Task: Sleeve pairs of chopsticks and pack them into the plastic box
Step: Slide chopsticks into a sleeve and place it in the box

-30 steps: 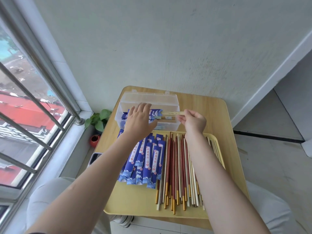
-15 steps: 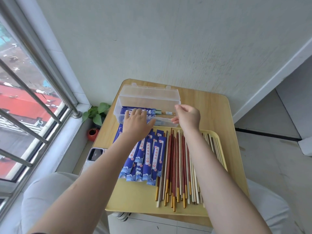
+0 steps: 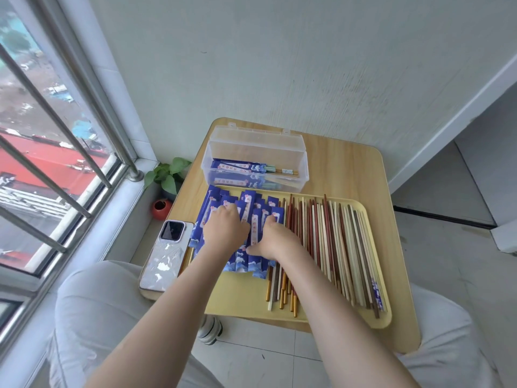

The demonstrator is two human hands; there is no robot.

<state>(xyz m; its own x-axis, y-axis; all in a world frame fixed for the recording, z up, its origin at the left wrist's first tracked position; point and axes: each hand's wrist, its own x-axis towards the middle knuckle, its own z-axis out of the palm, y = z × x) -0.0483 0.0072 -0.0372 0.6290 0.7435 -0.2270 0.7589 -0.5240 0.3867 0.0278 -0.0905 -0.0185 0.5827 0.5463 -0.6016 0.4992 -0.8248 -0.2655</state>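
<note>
Both hands are down on the pile of blue paper sleeves (image 3: 251, 217) that lies fanned across the left part of the yellow tray (image 3: 240, 301). The left hand (image 3: 225, 229) sits palm-down on the middle of the pile, its fingers bent over the sleeves toward the far end; whether it pinches one of them I cannot tell from here. The right hand (image 3: 272, 238) rests just beside it at the right edge of the pile, fingers curled down onto a sleeve and the thumb pointing left along the paper, close against the first red chopsticks. The loose chopsticks (image 3: 321, 247) fill the right part of the tray in a long row, red, brown and cream ones side by side, their gold-tipped ends toward the near rim. Beyond the tray, touching its far edge, stands the clear plastic box (image 3: 256, 163) with its lid tipped back; inside lie sleeved pairs (image 3: 246, 167), the bare ends sticking out to the right. All of this sits on a small wooden bench (image 3: 349, 169). A phone (image 3: 165, 253) lies on the bench's left edge, beside the tray. A potted plant (image 3: 166, 175) stands by the window (image 3: 56, 152).
</note>
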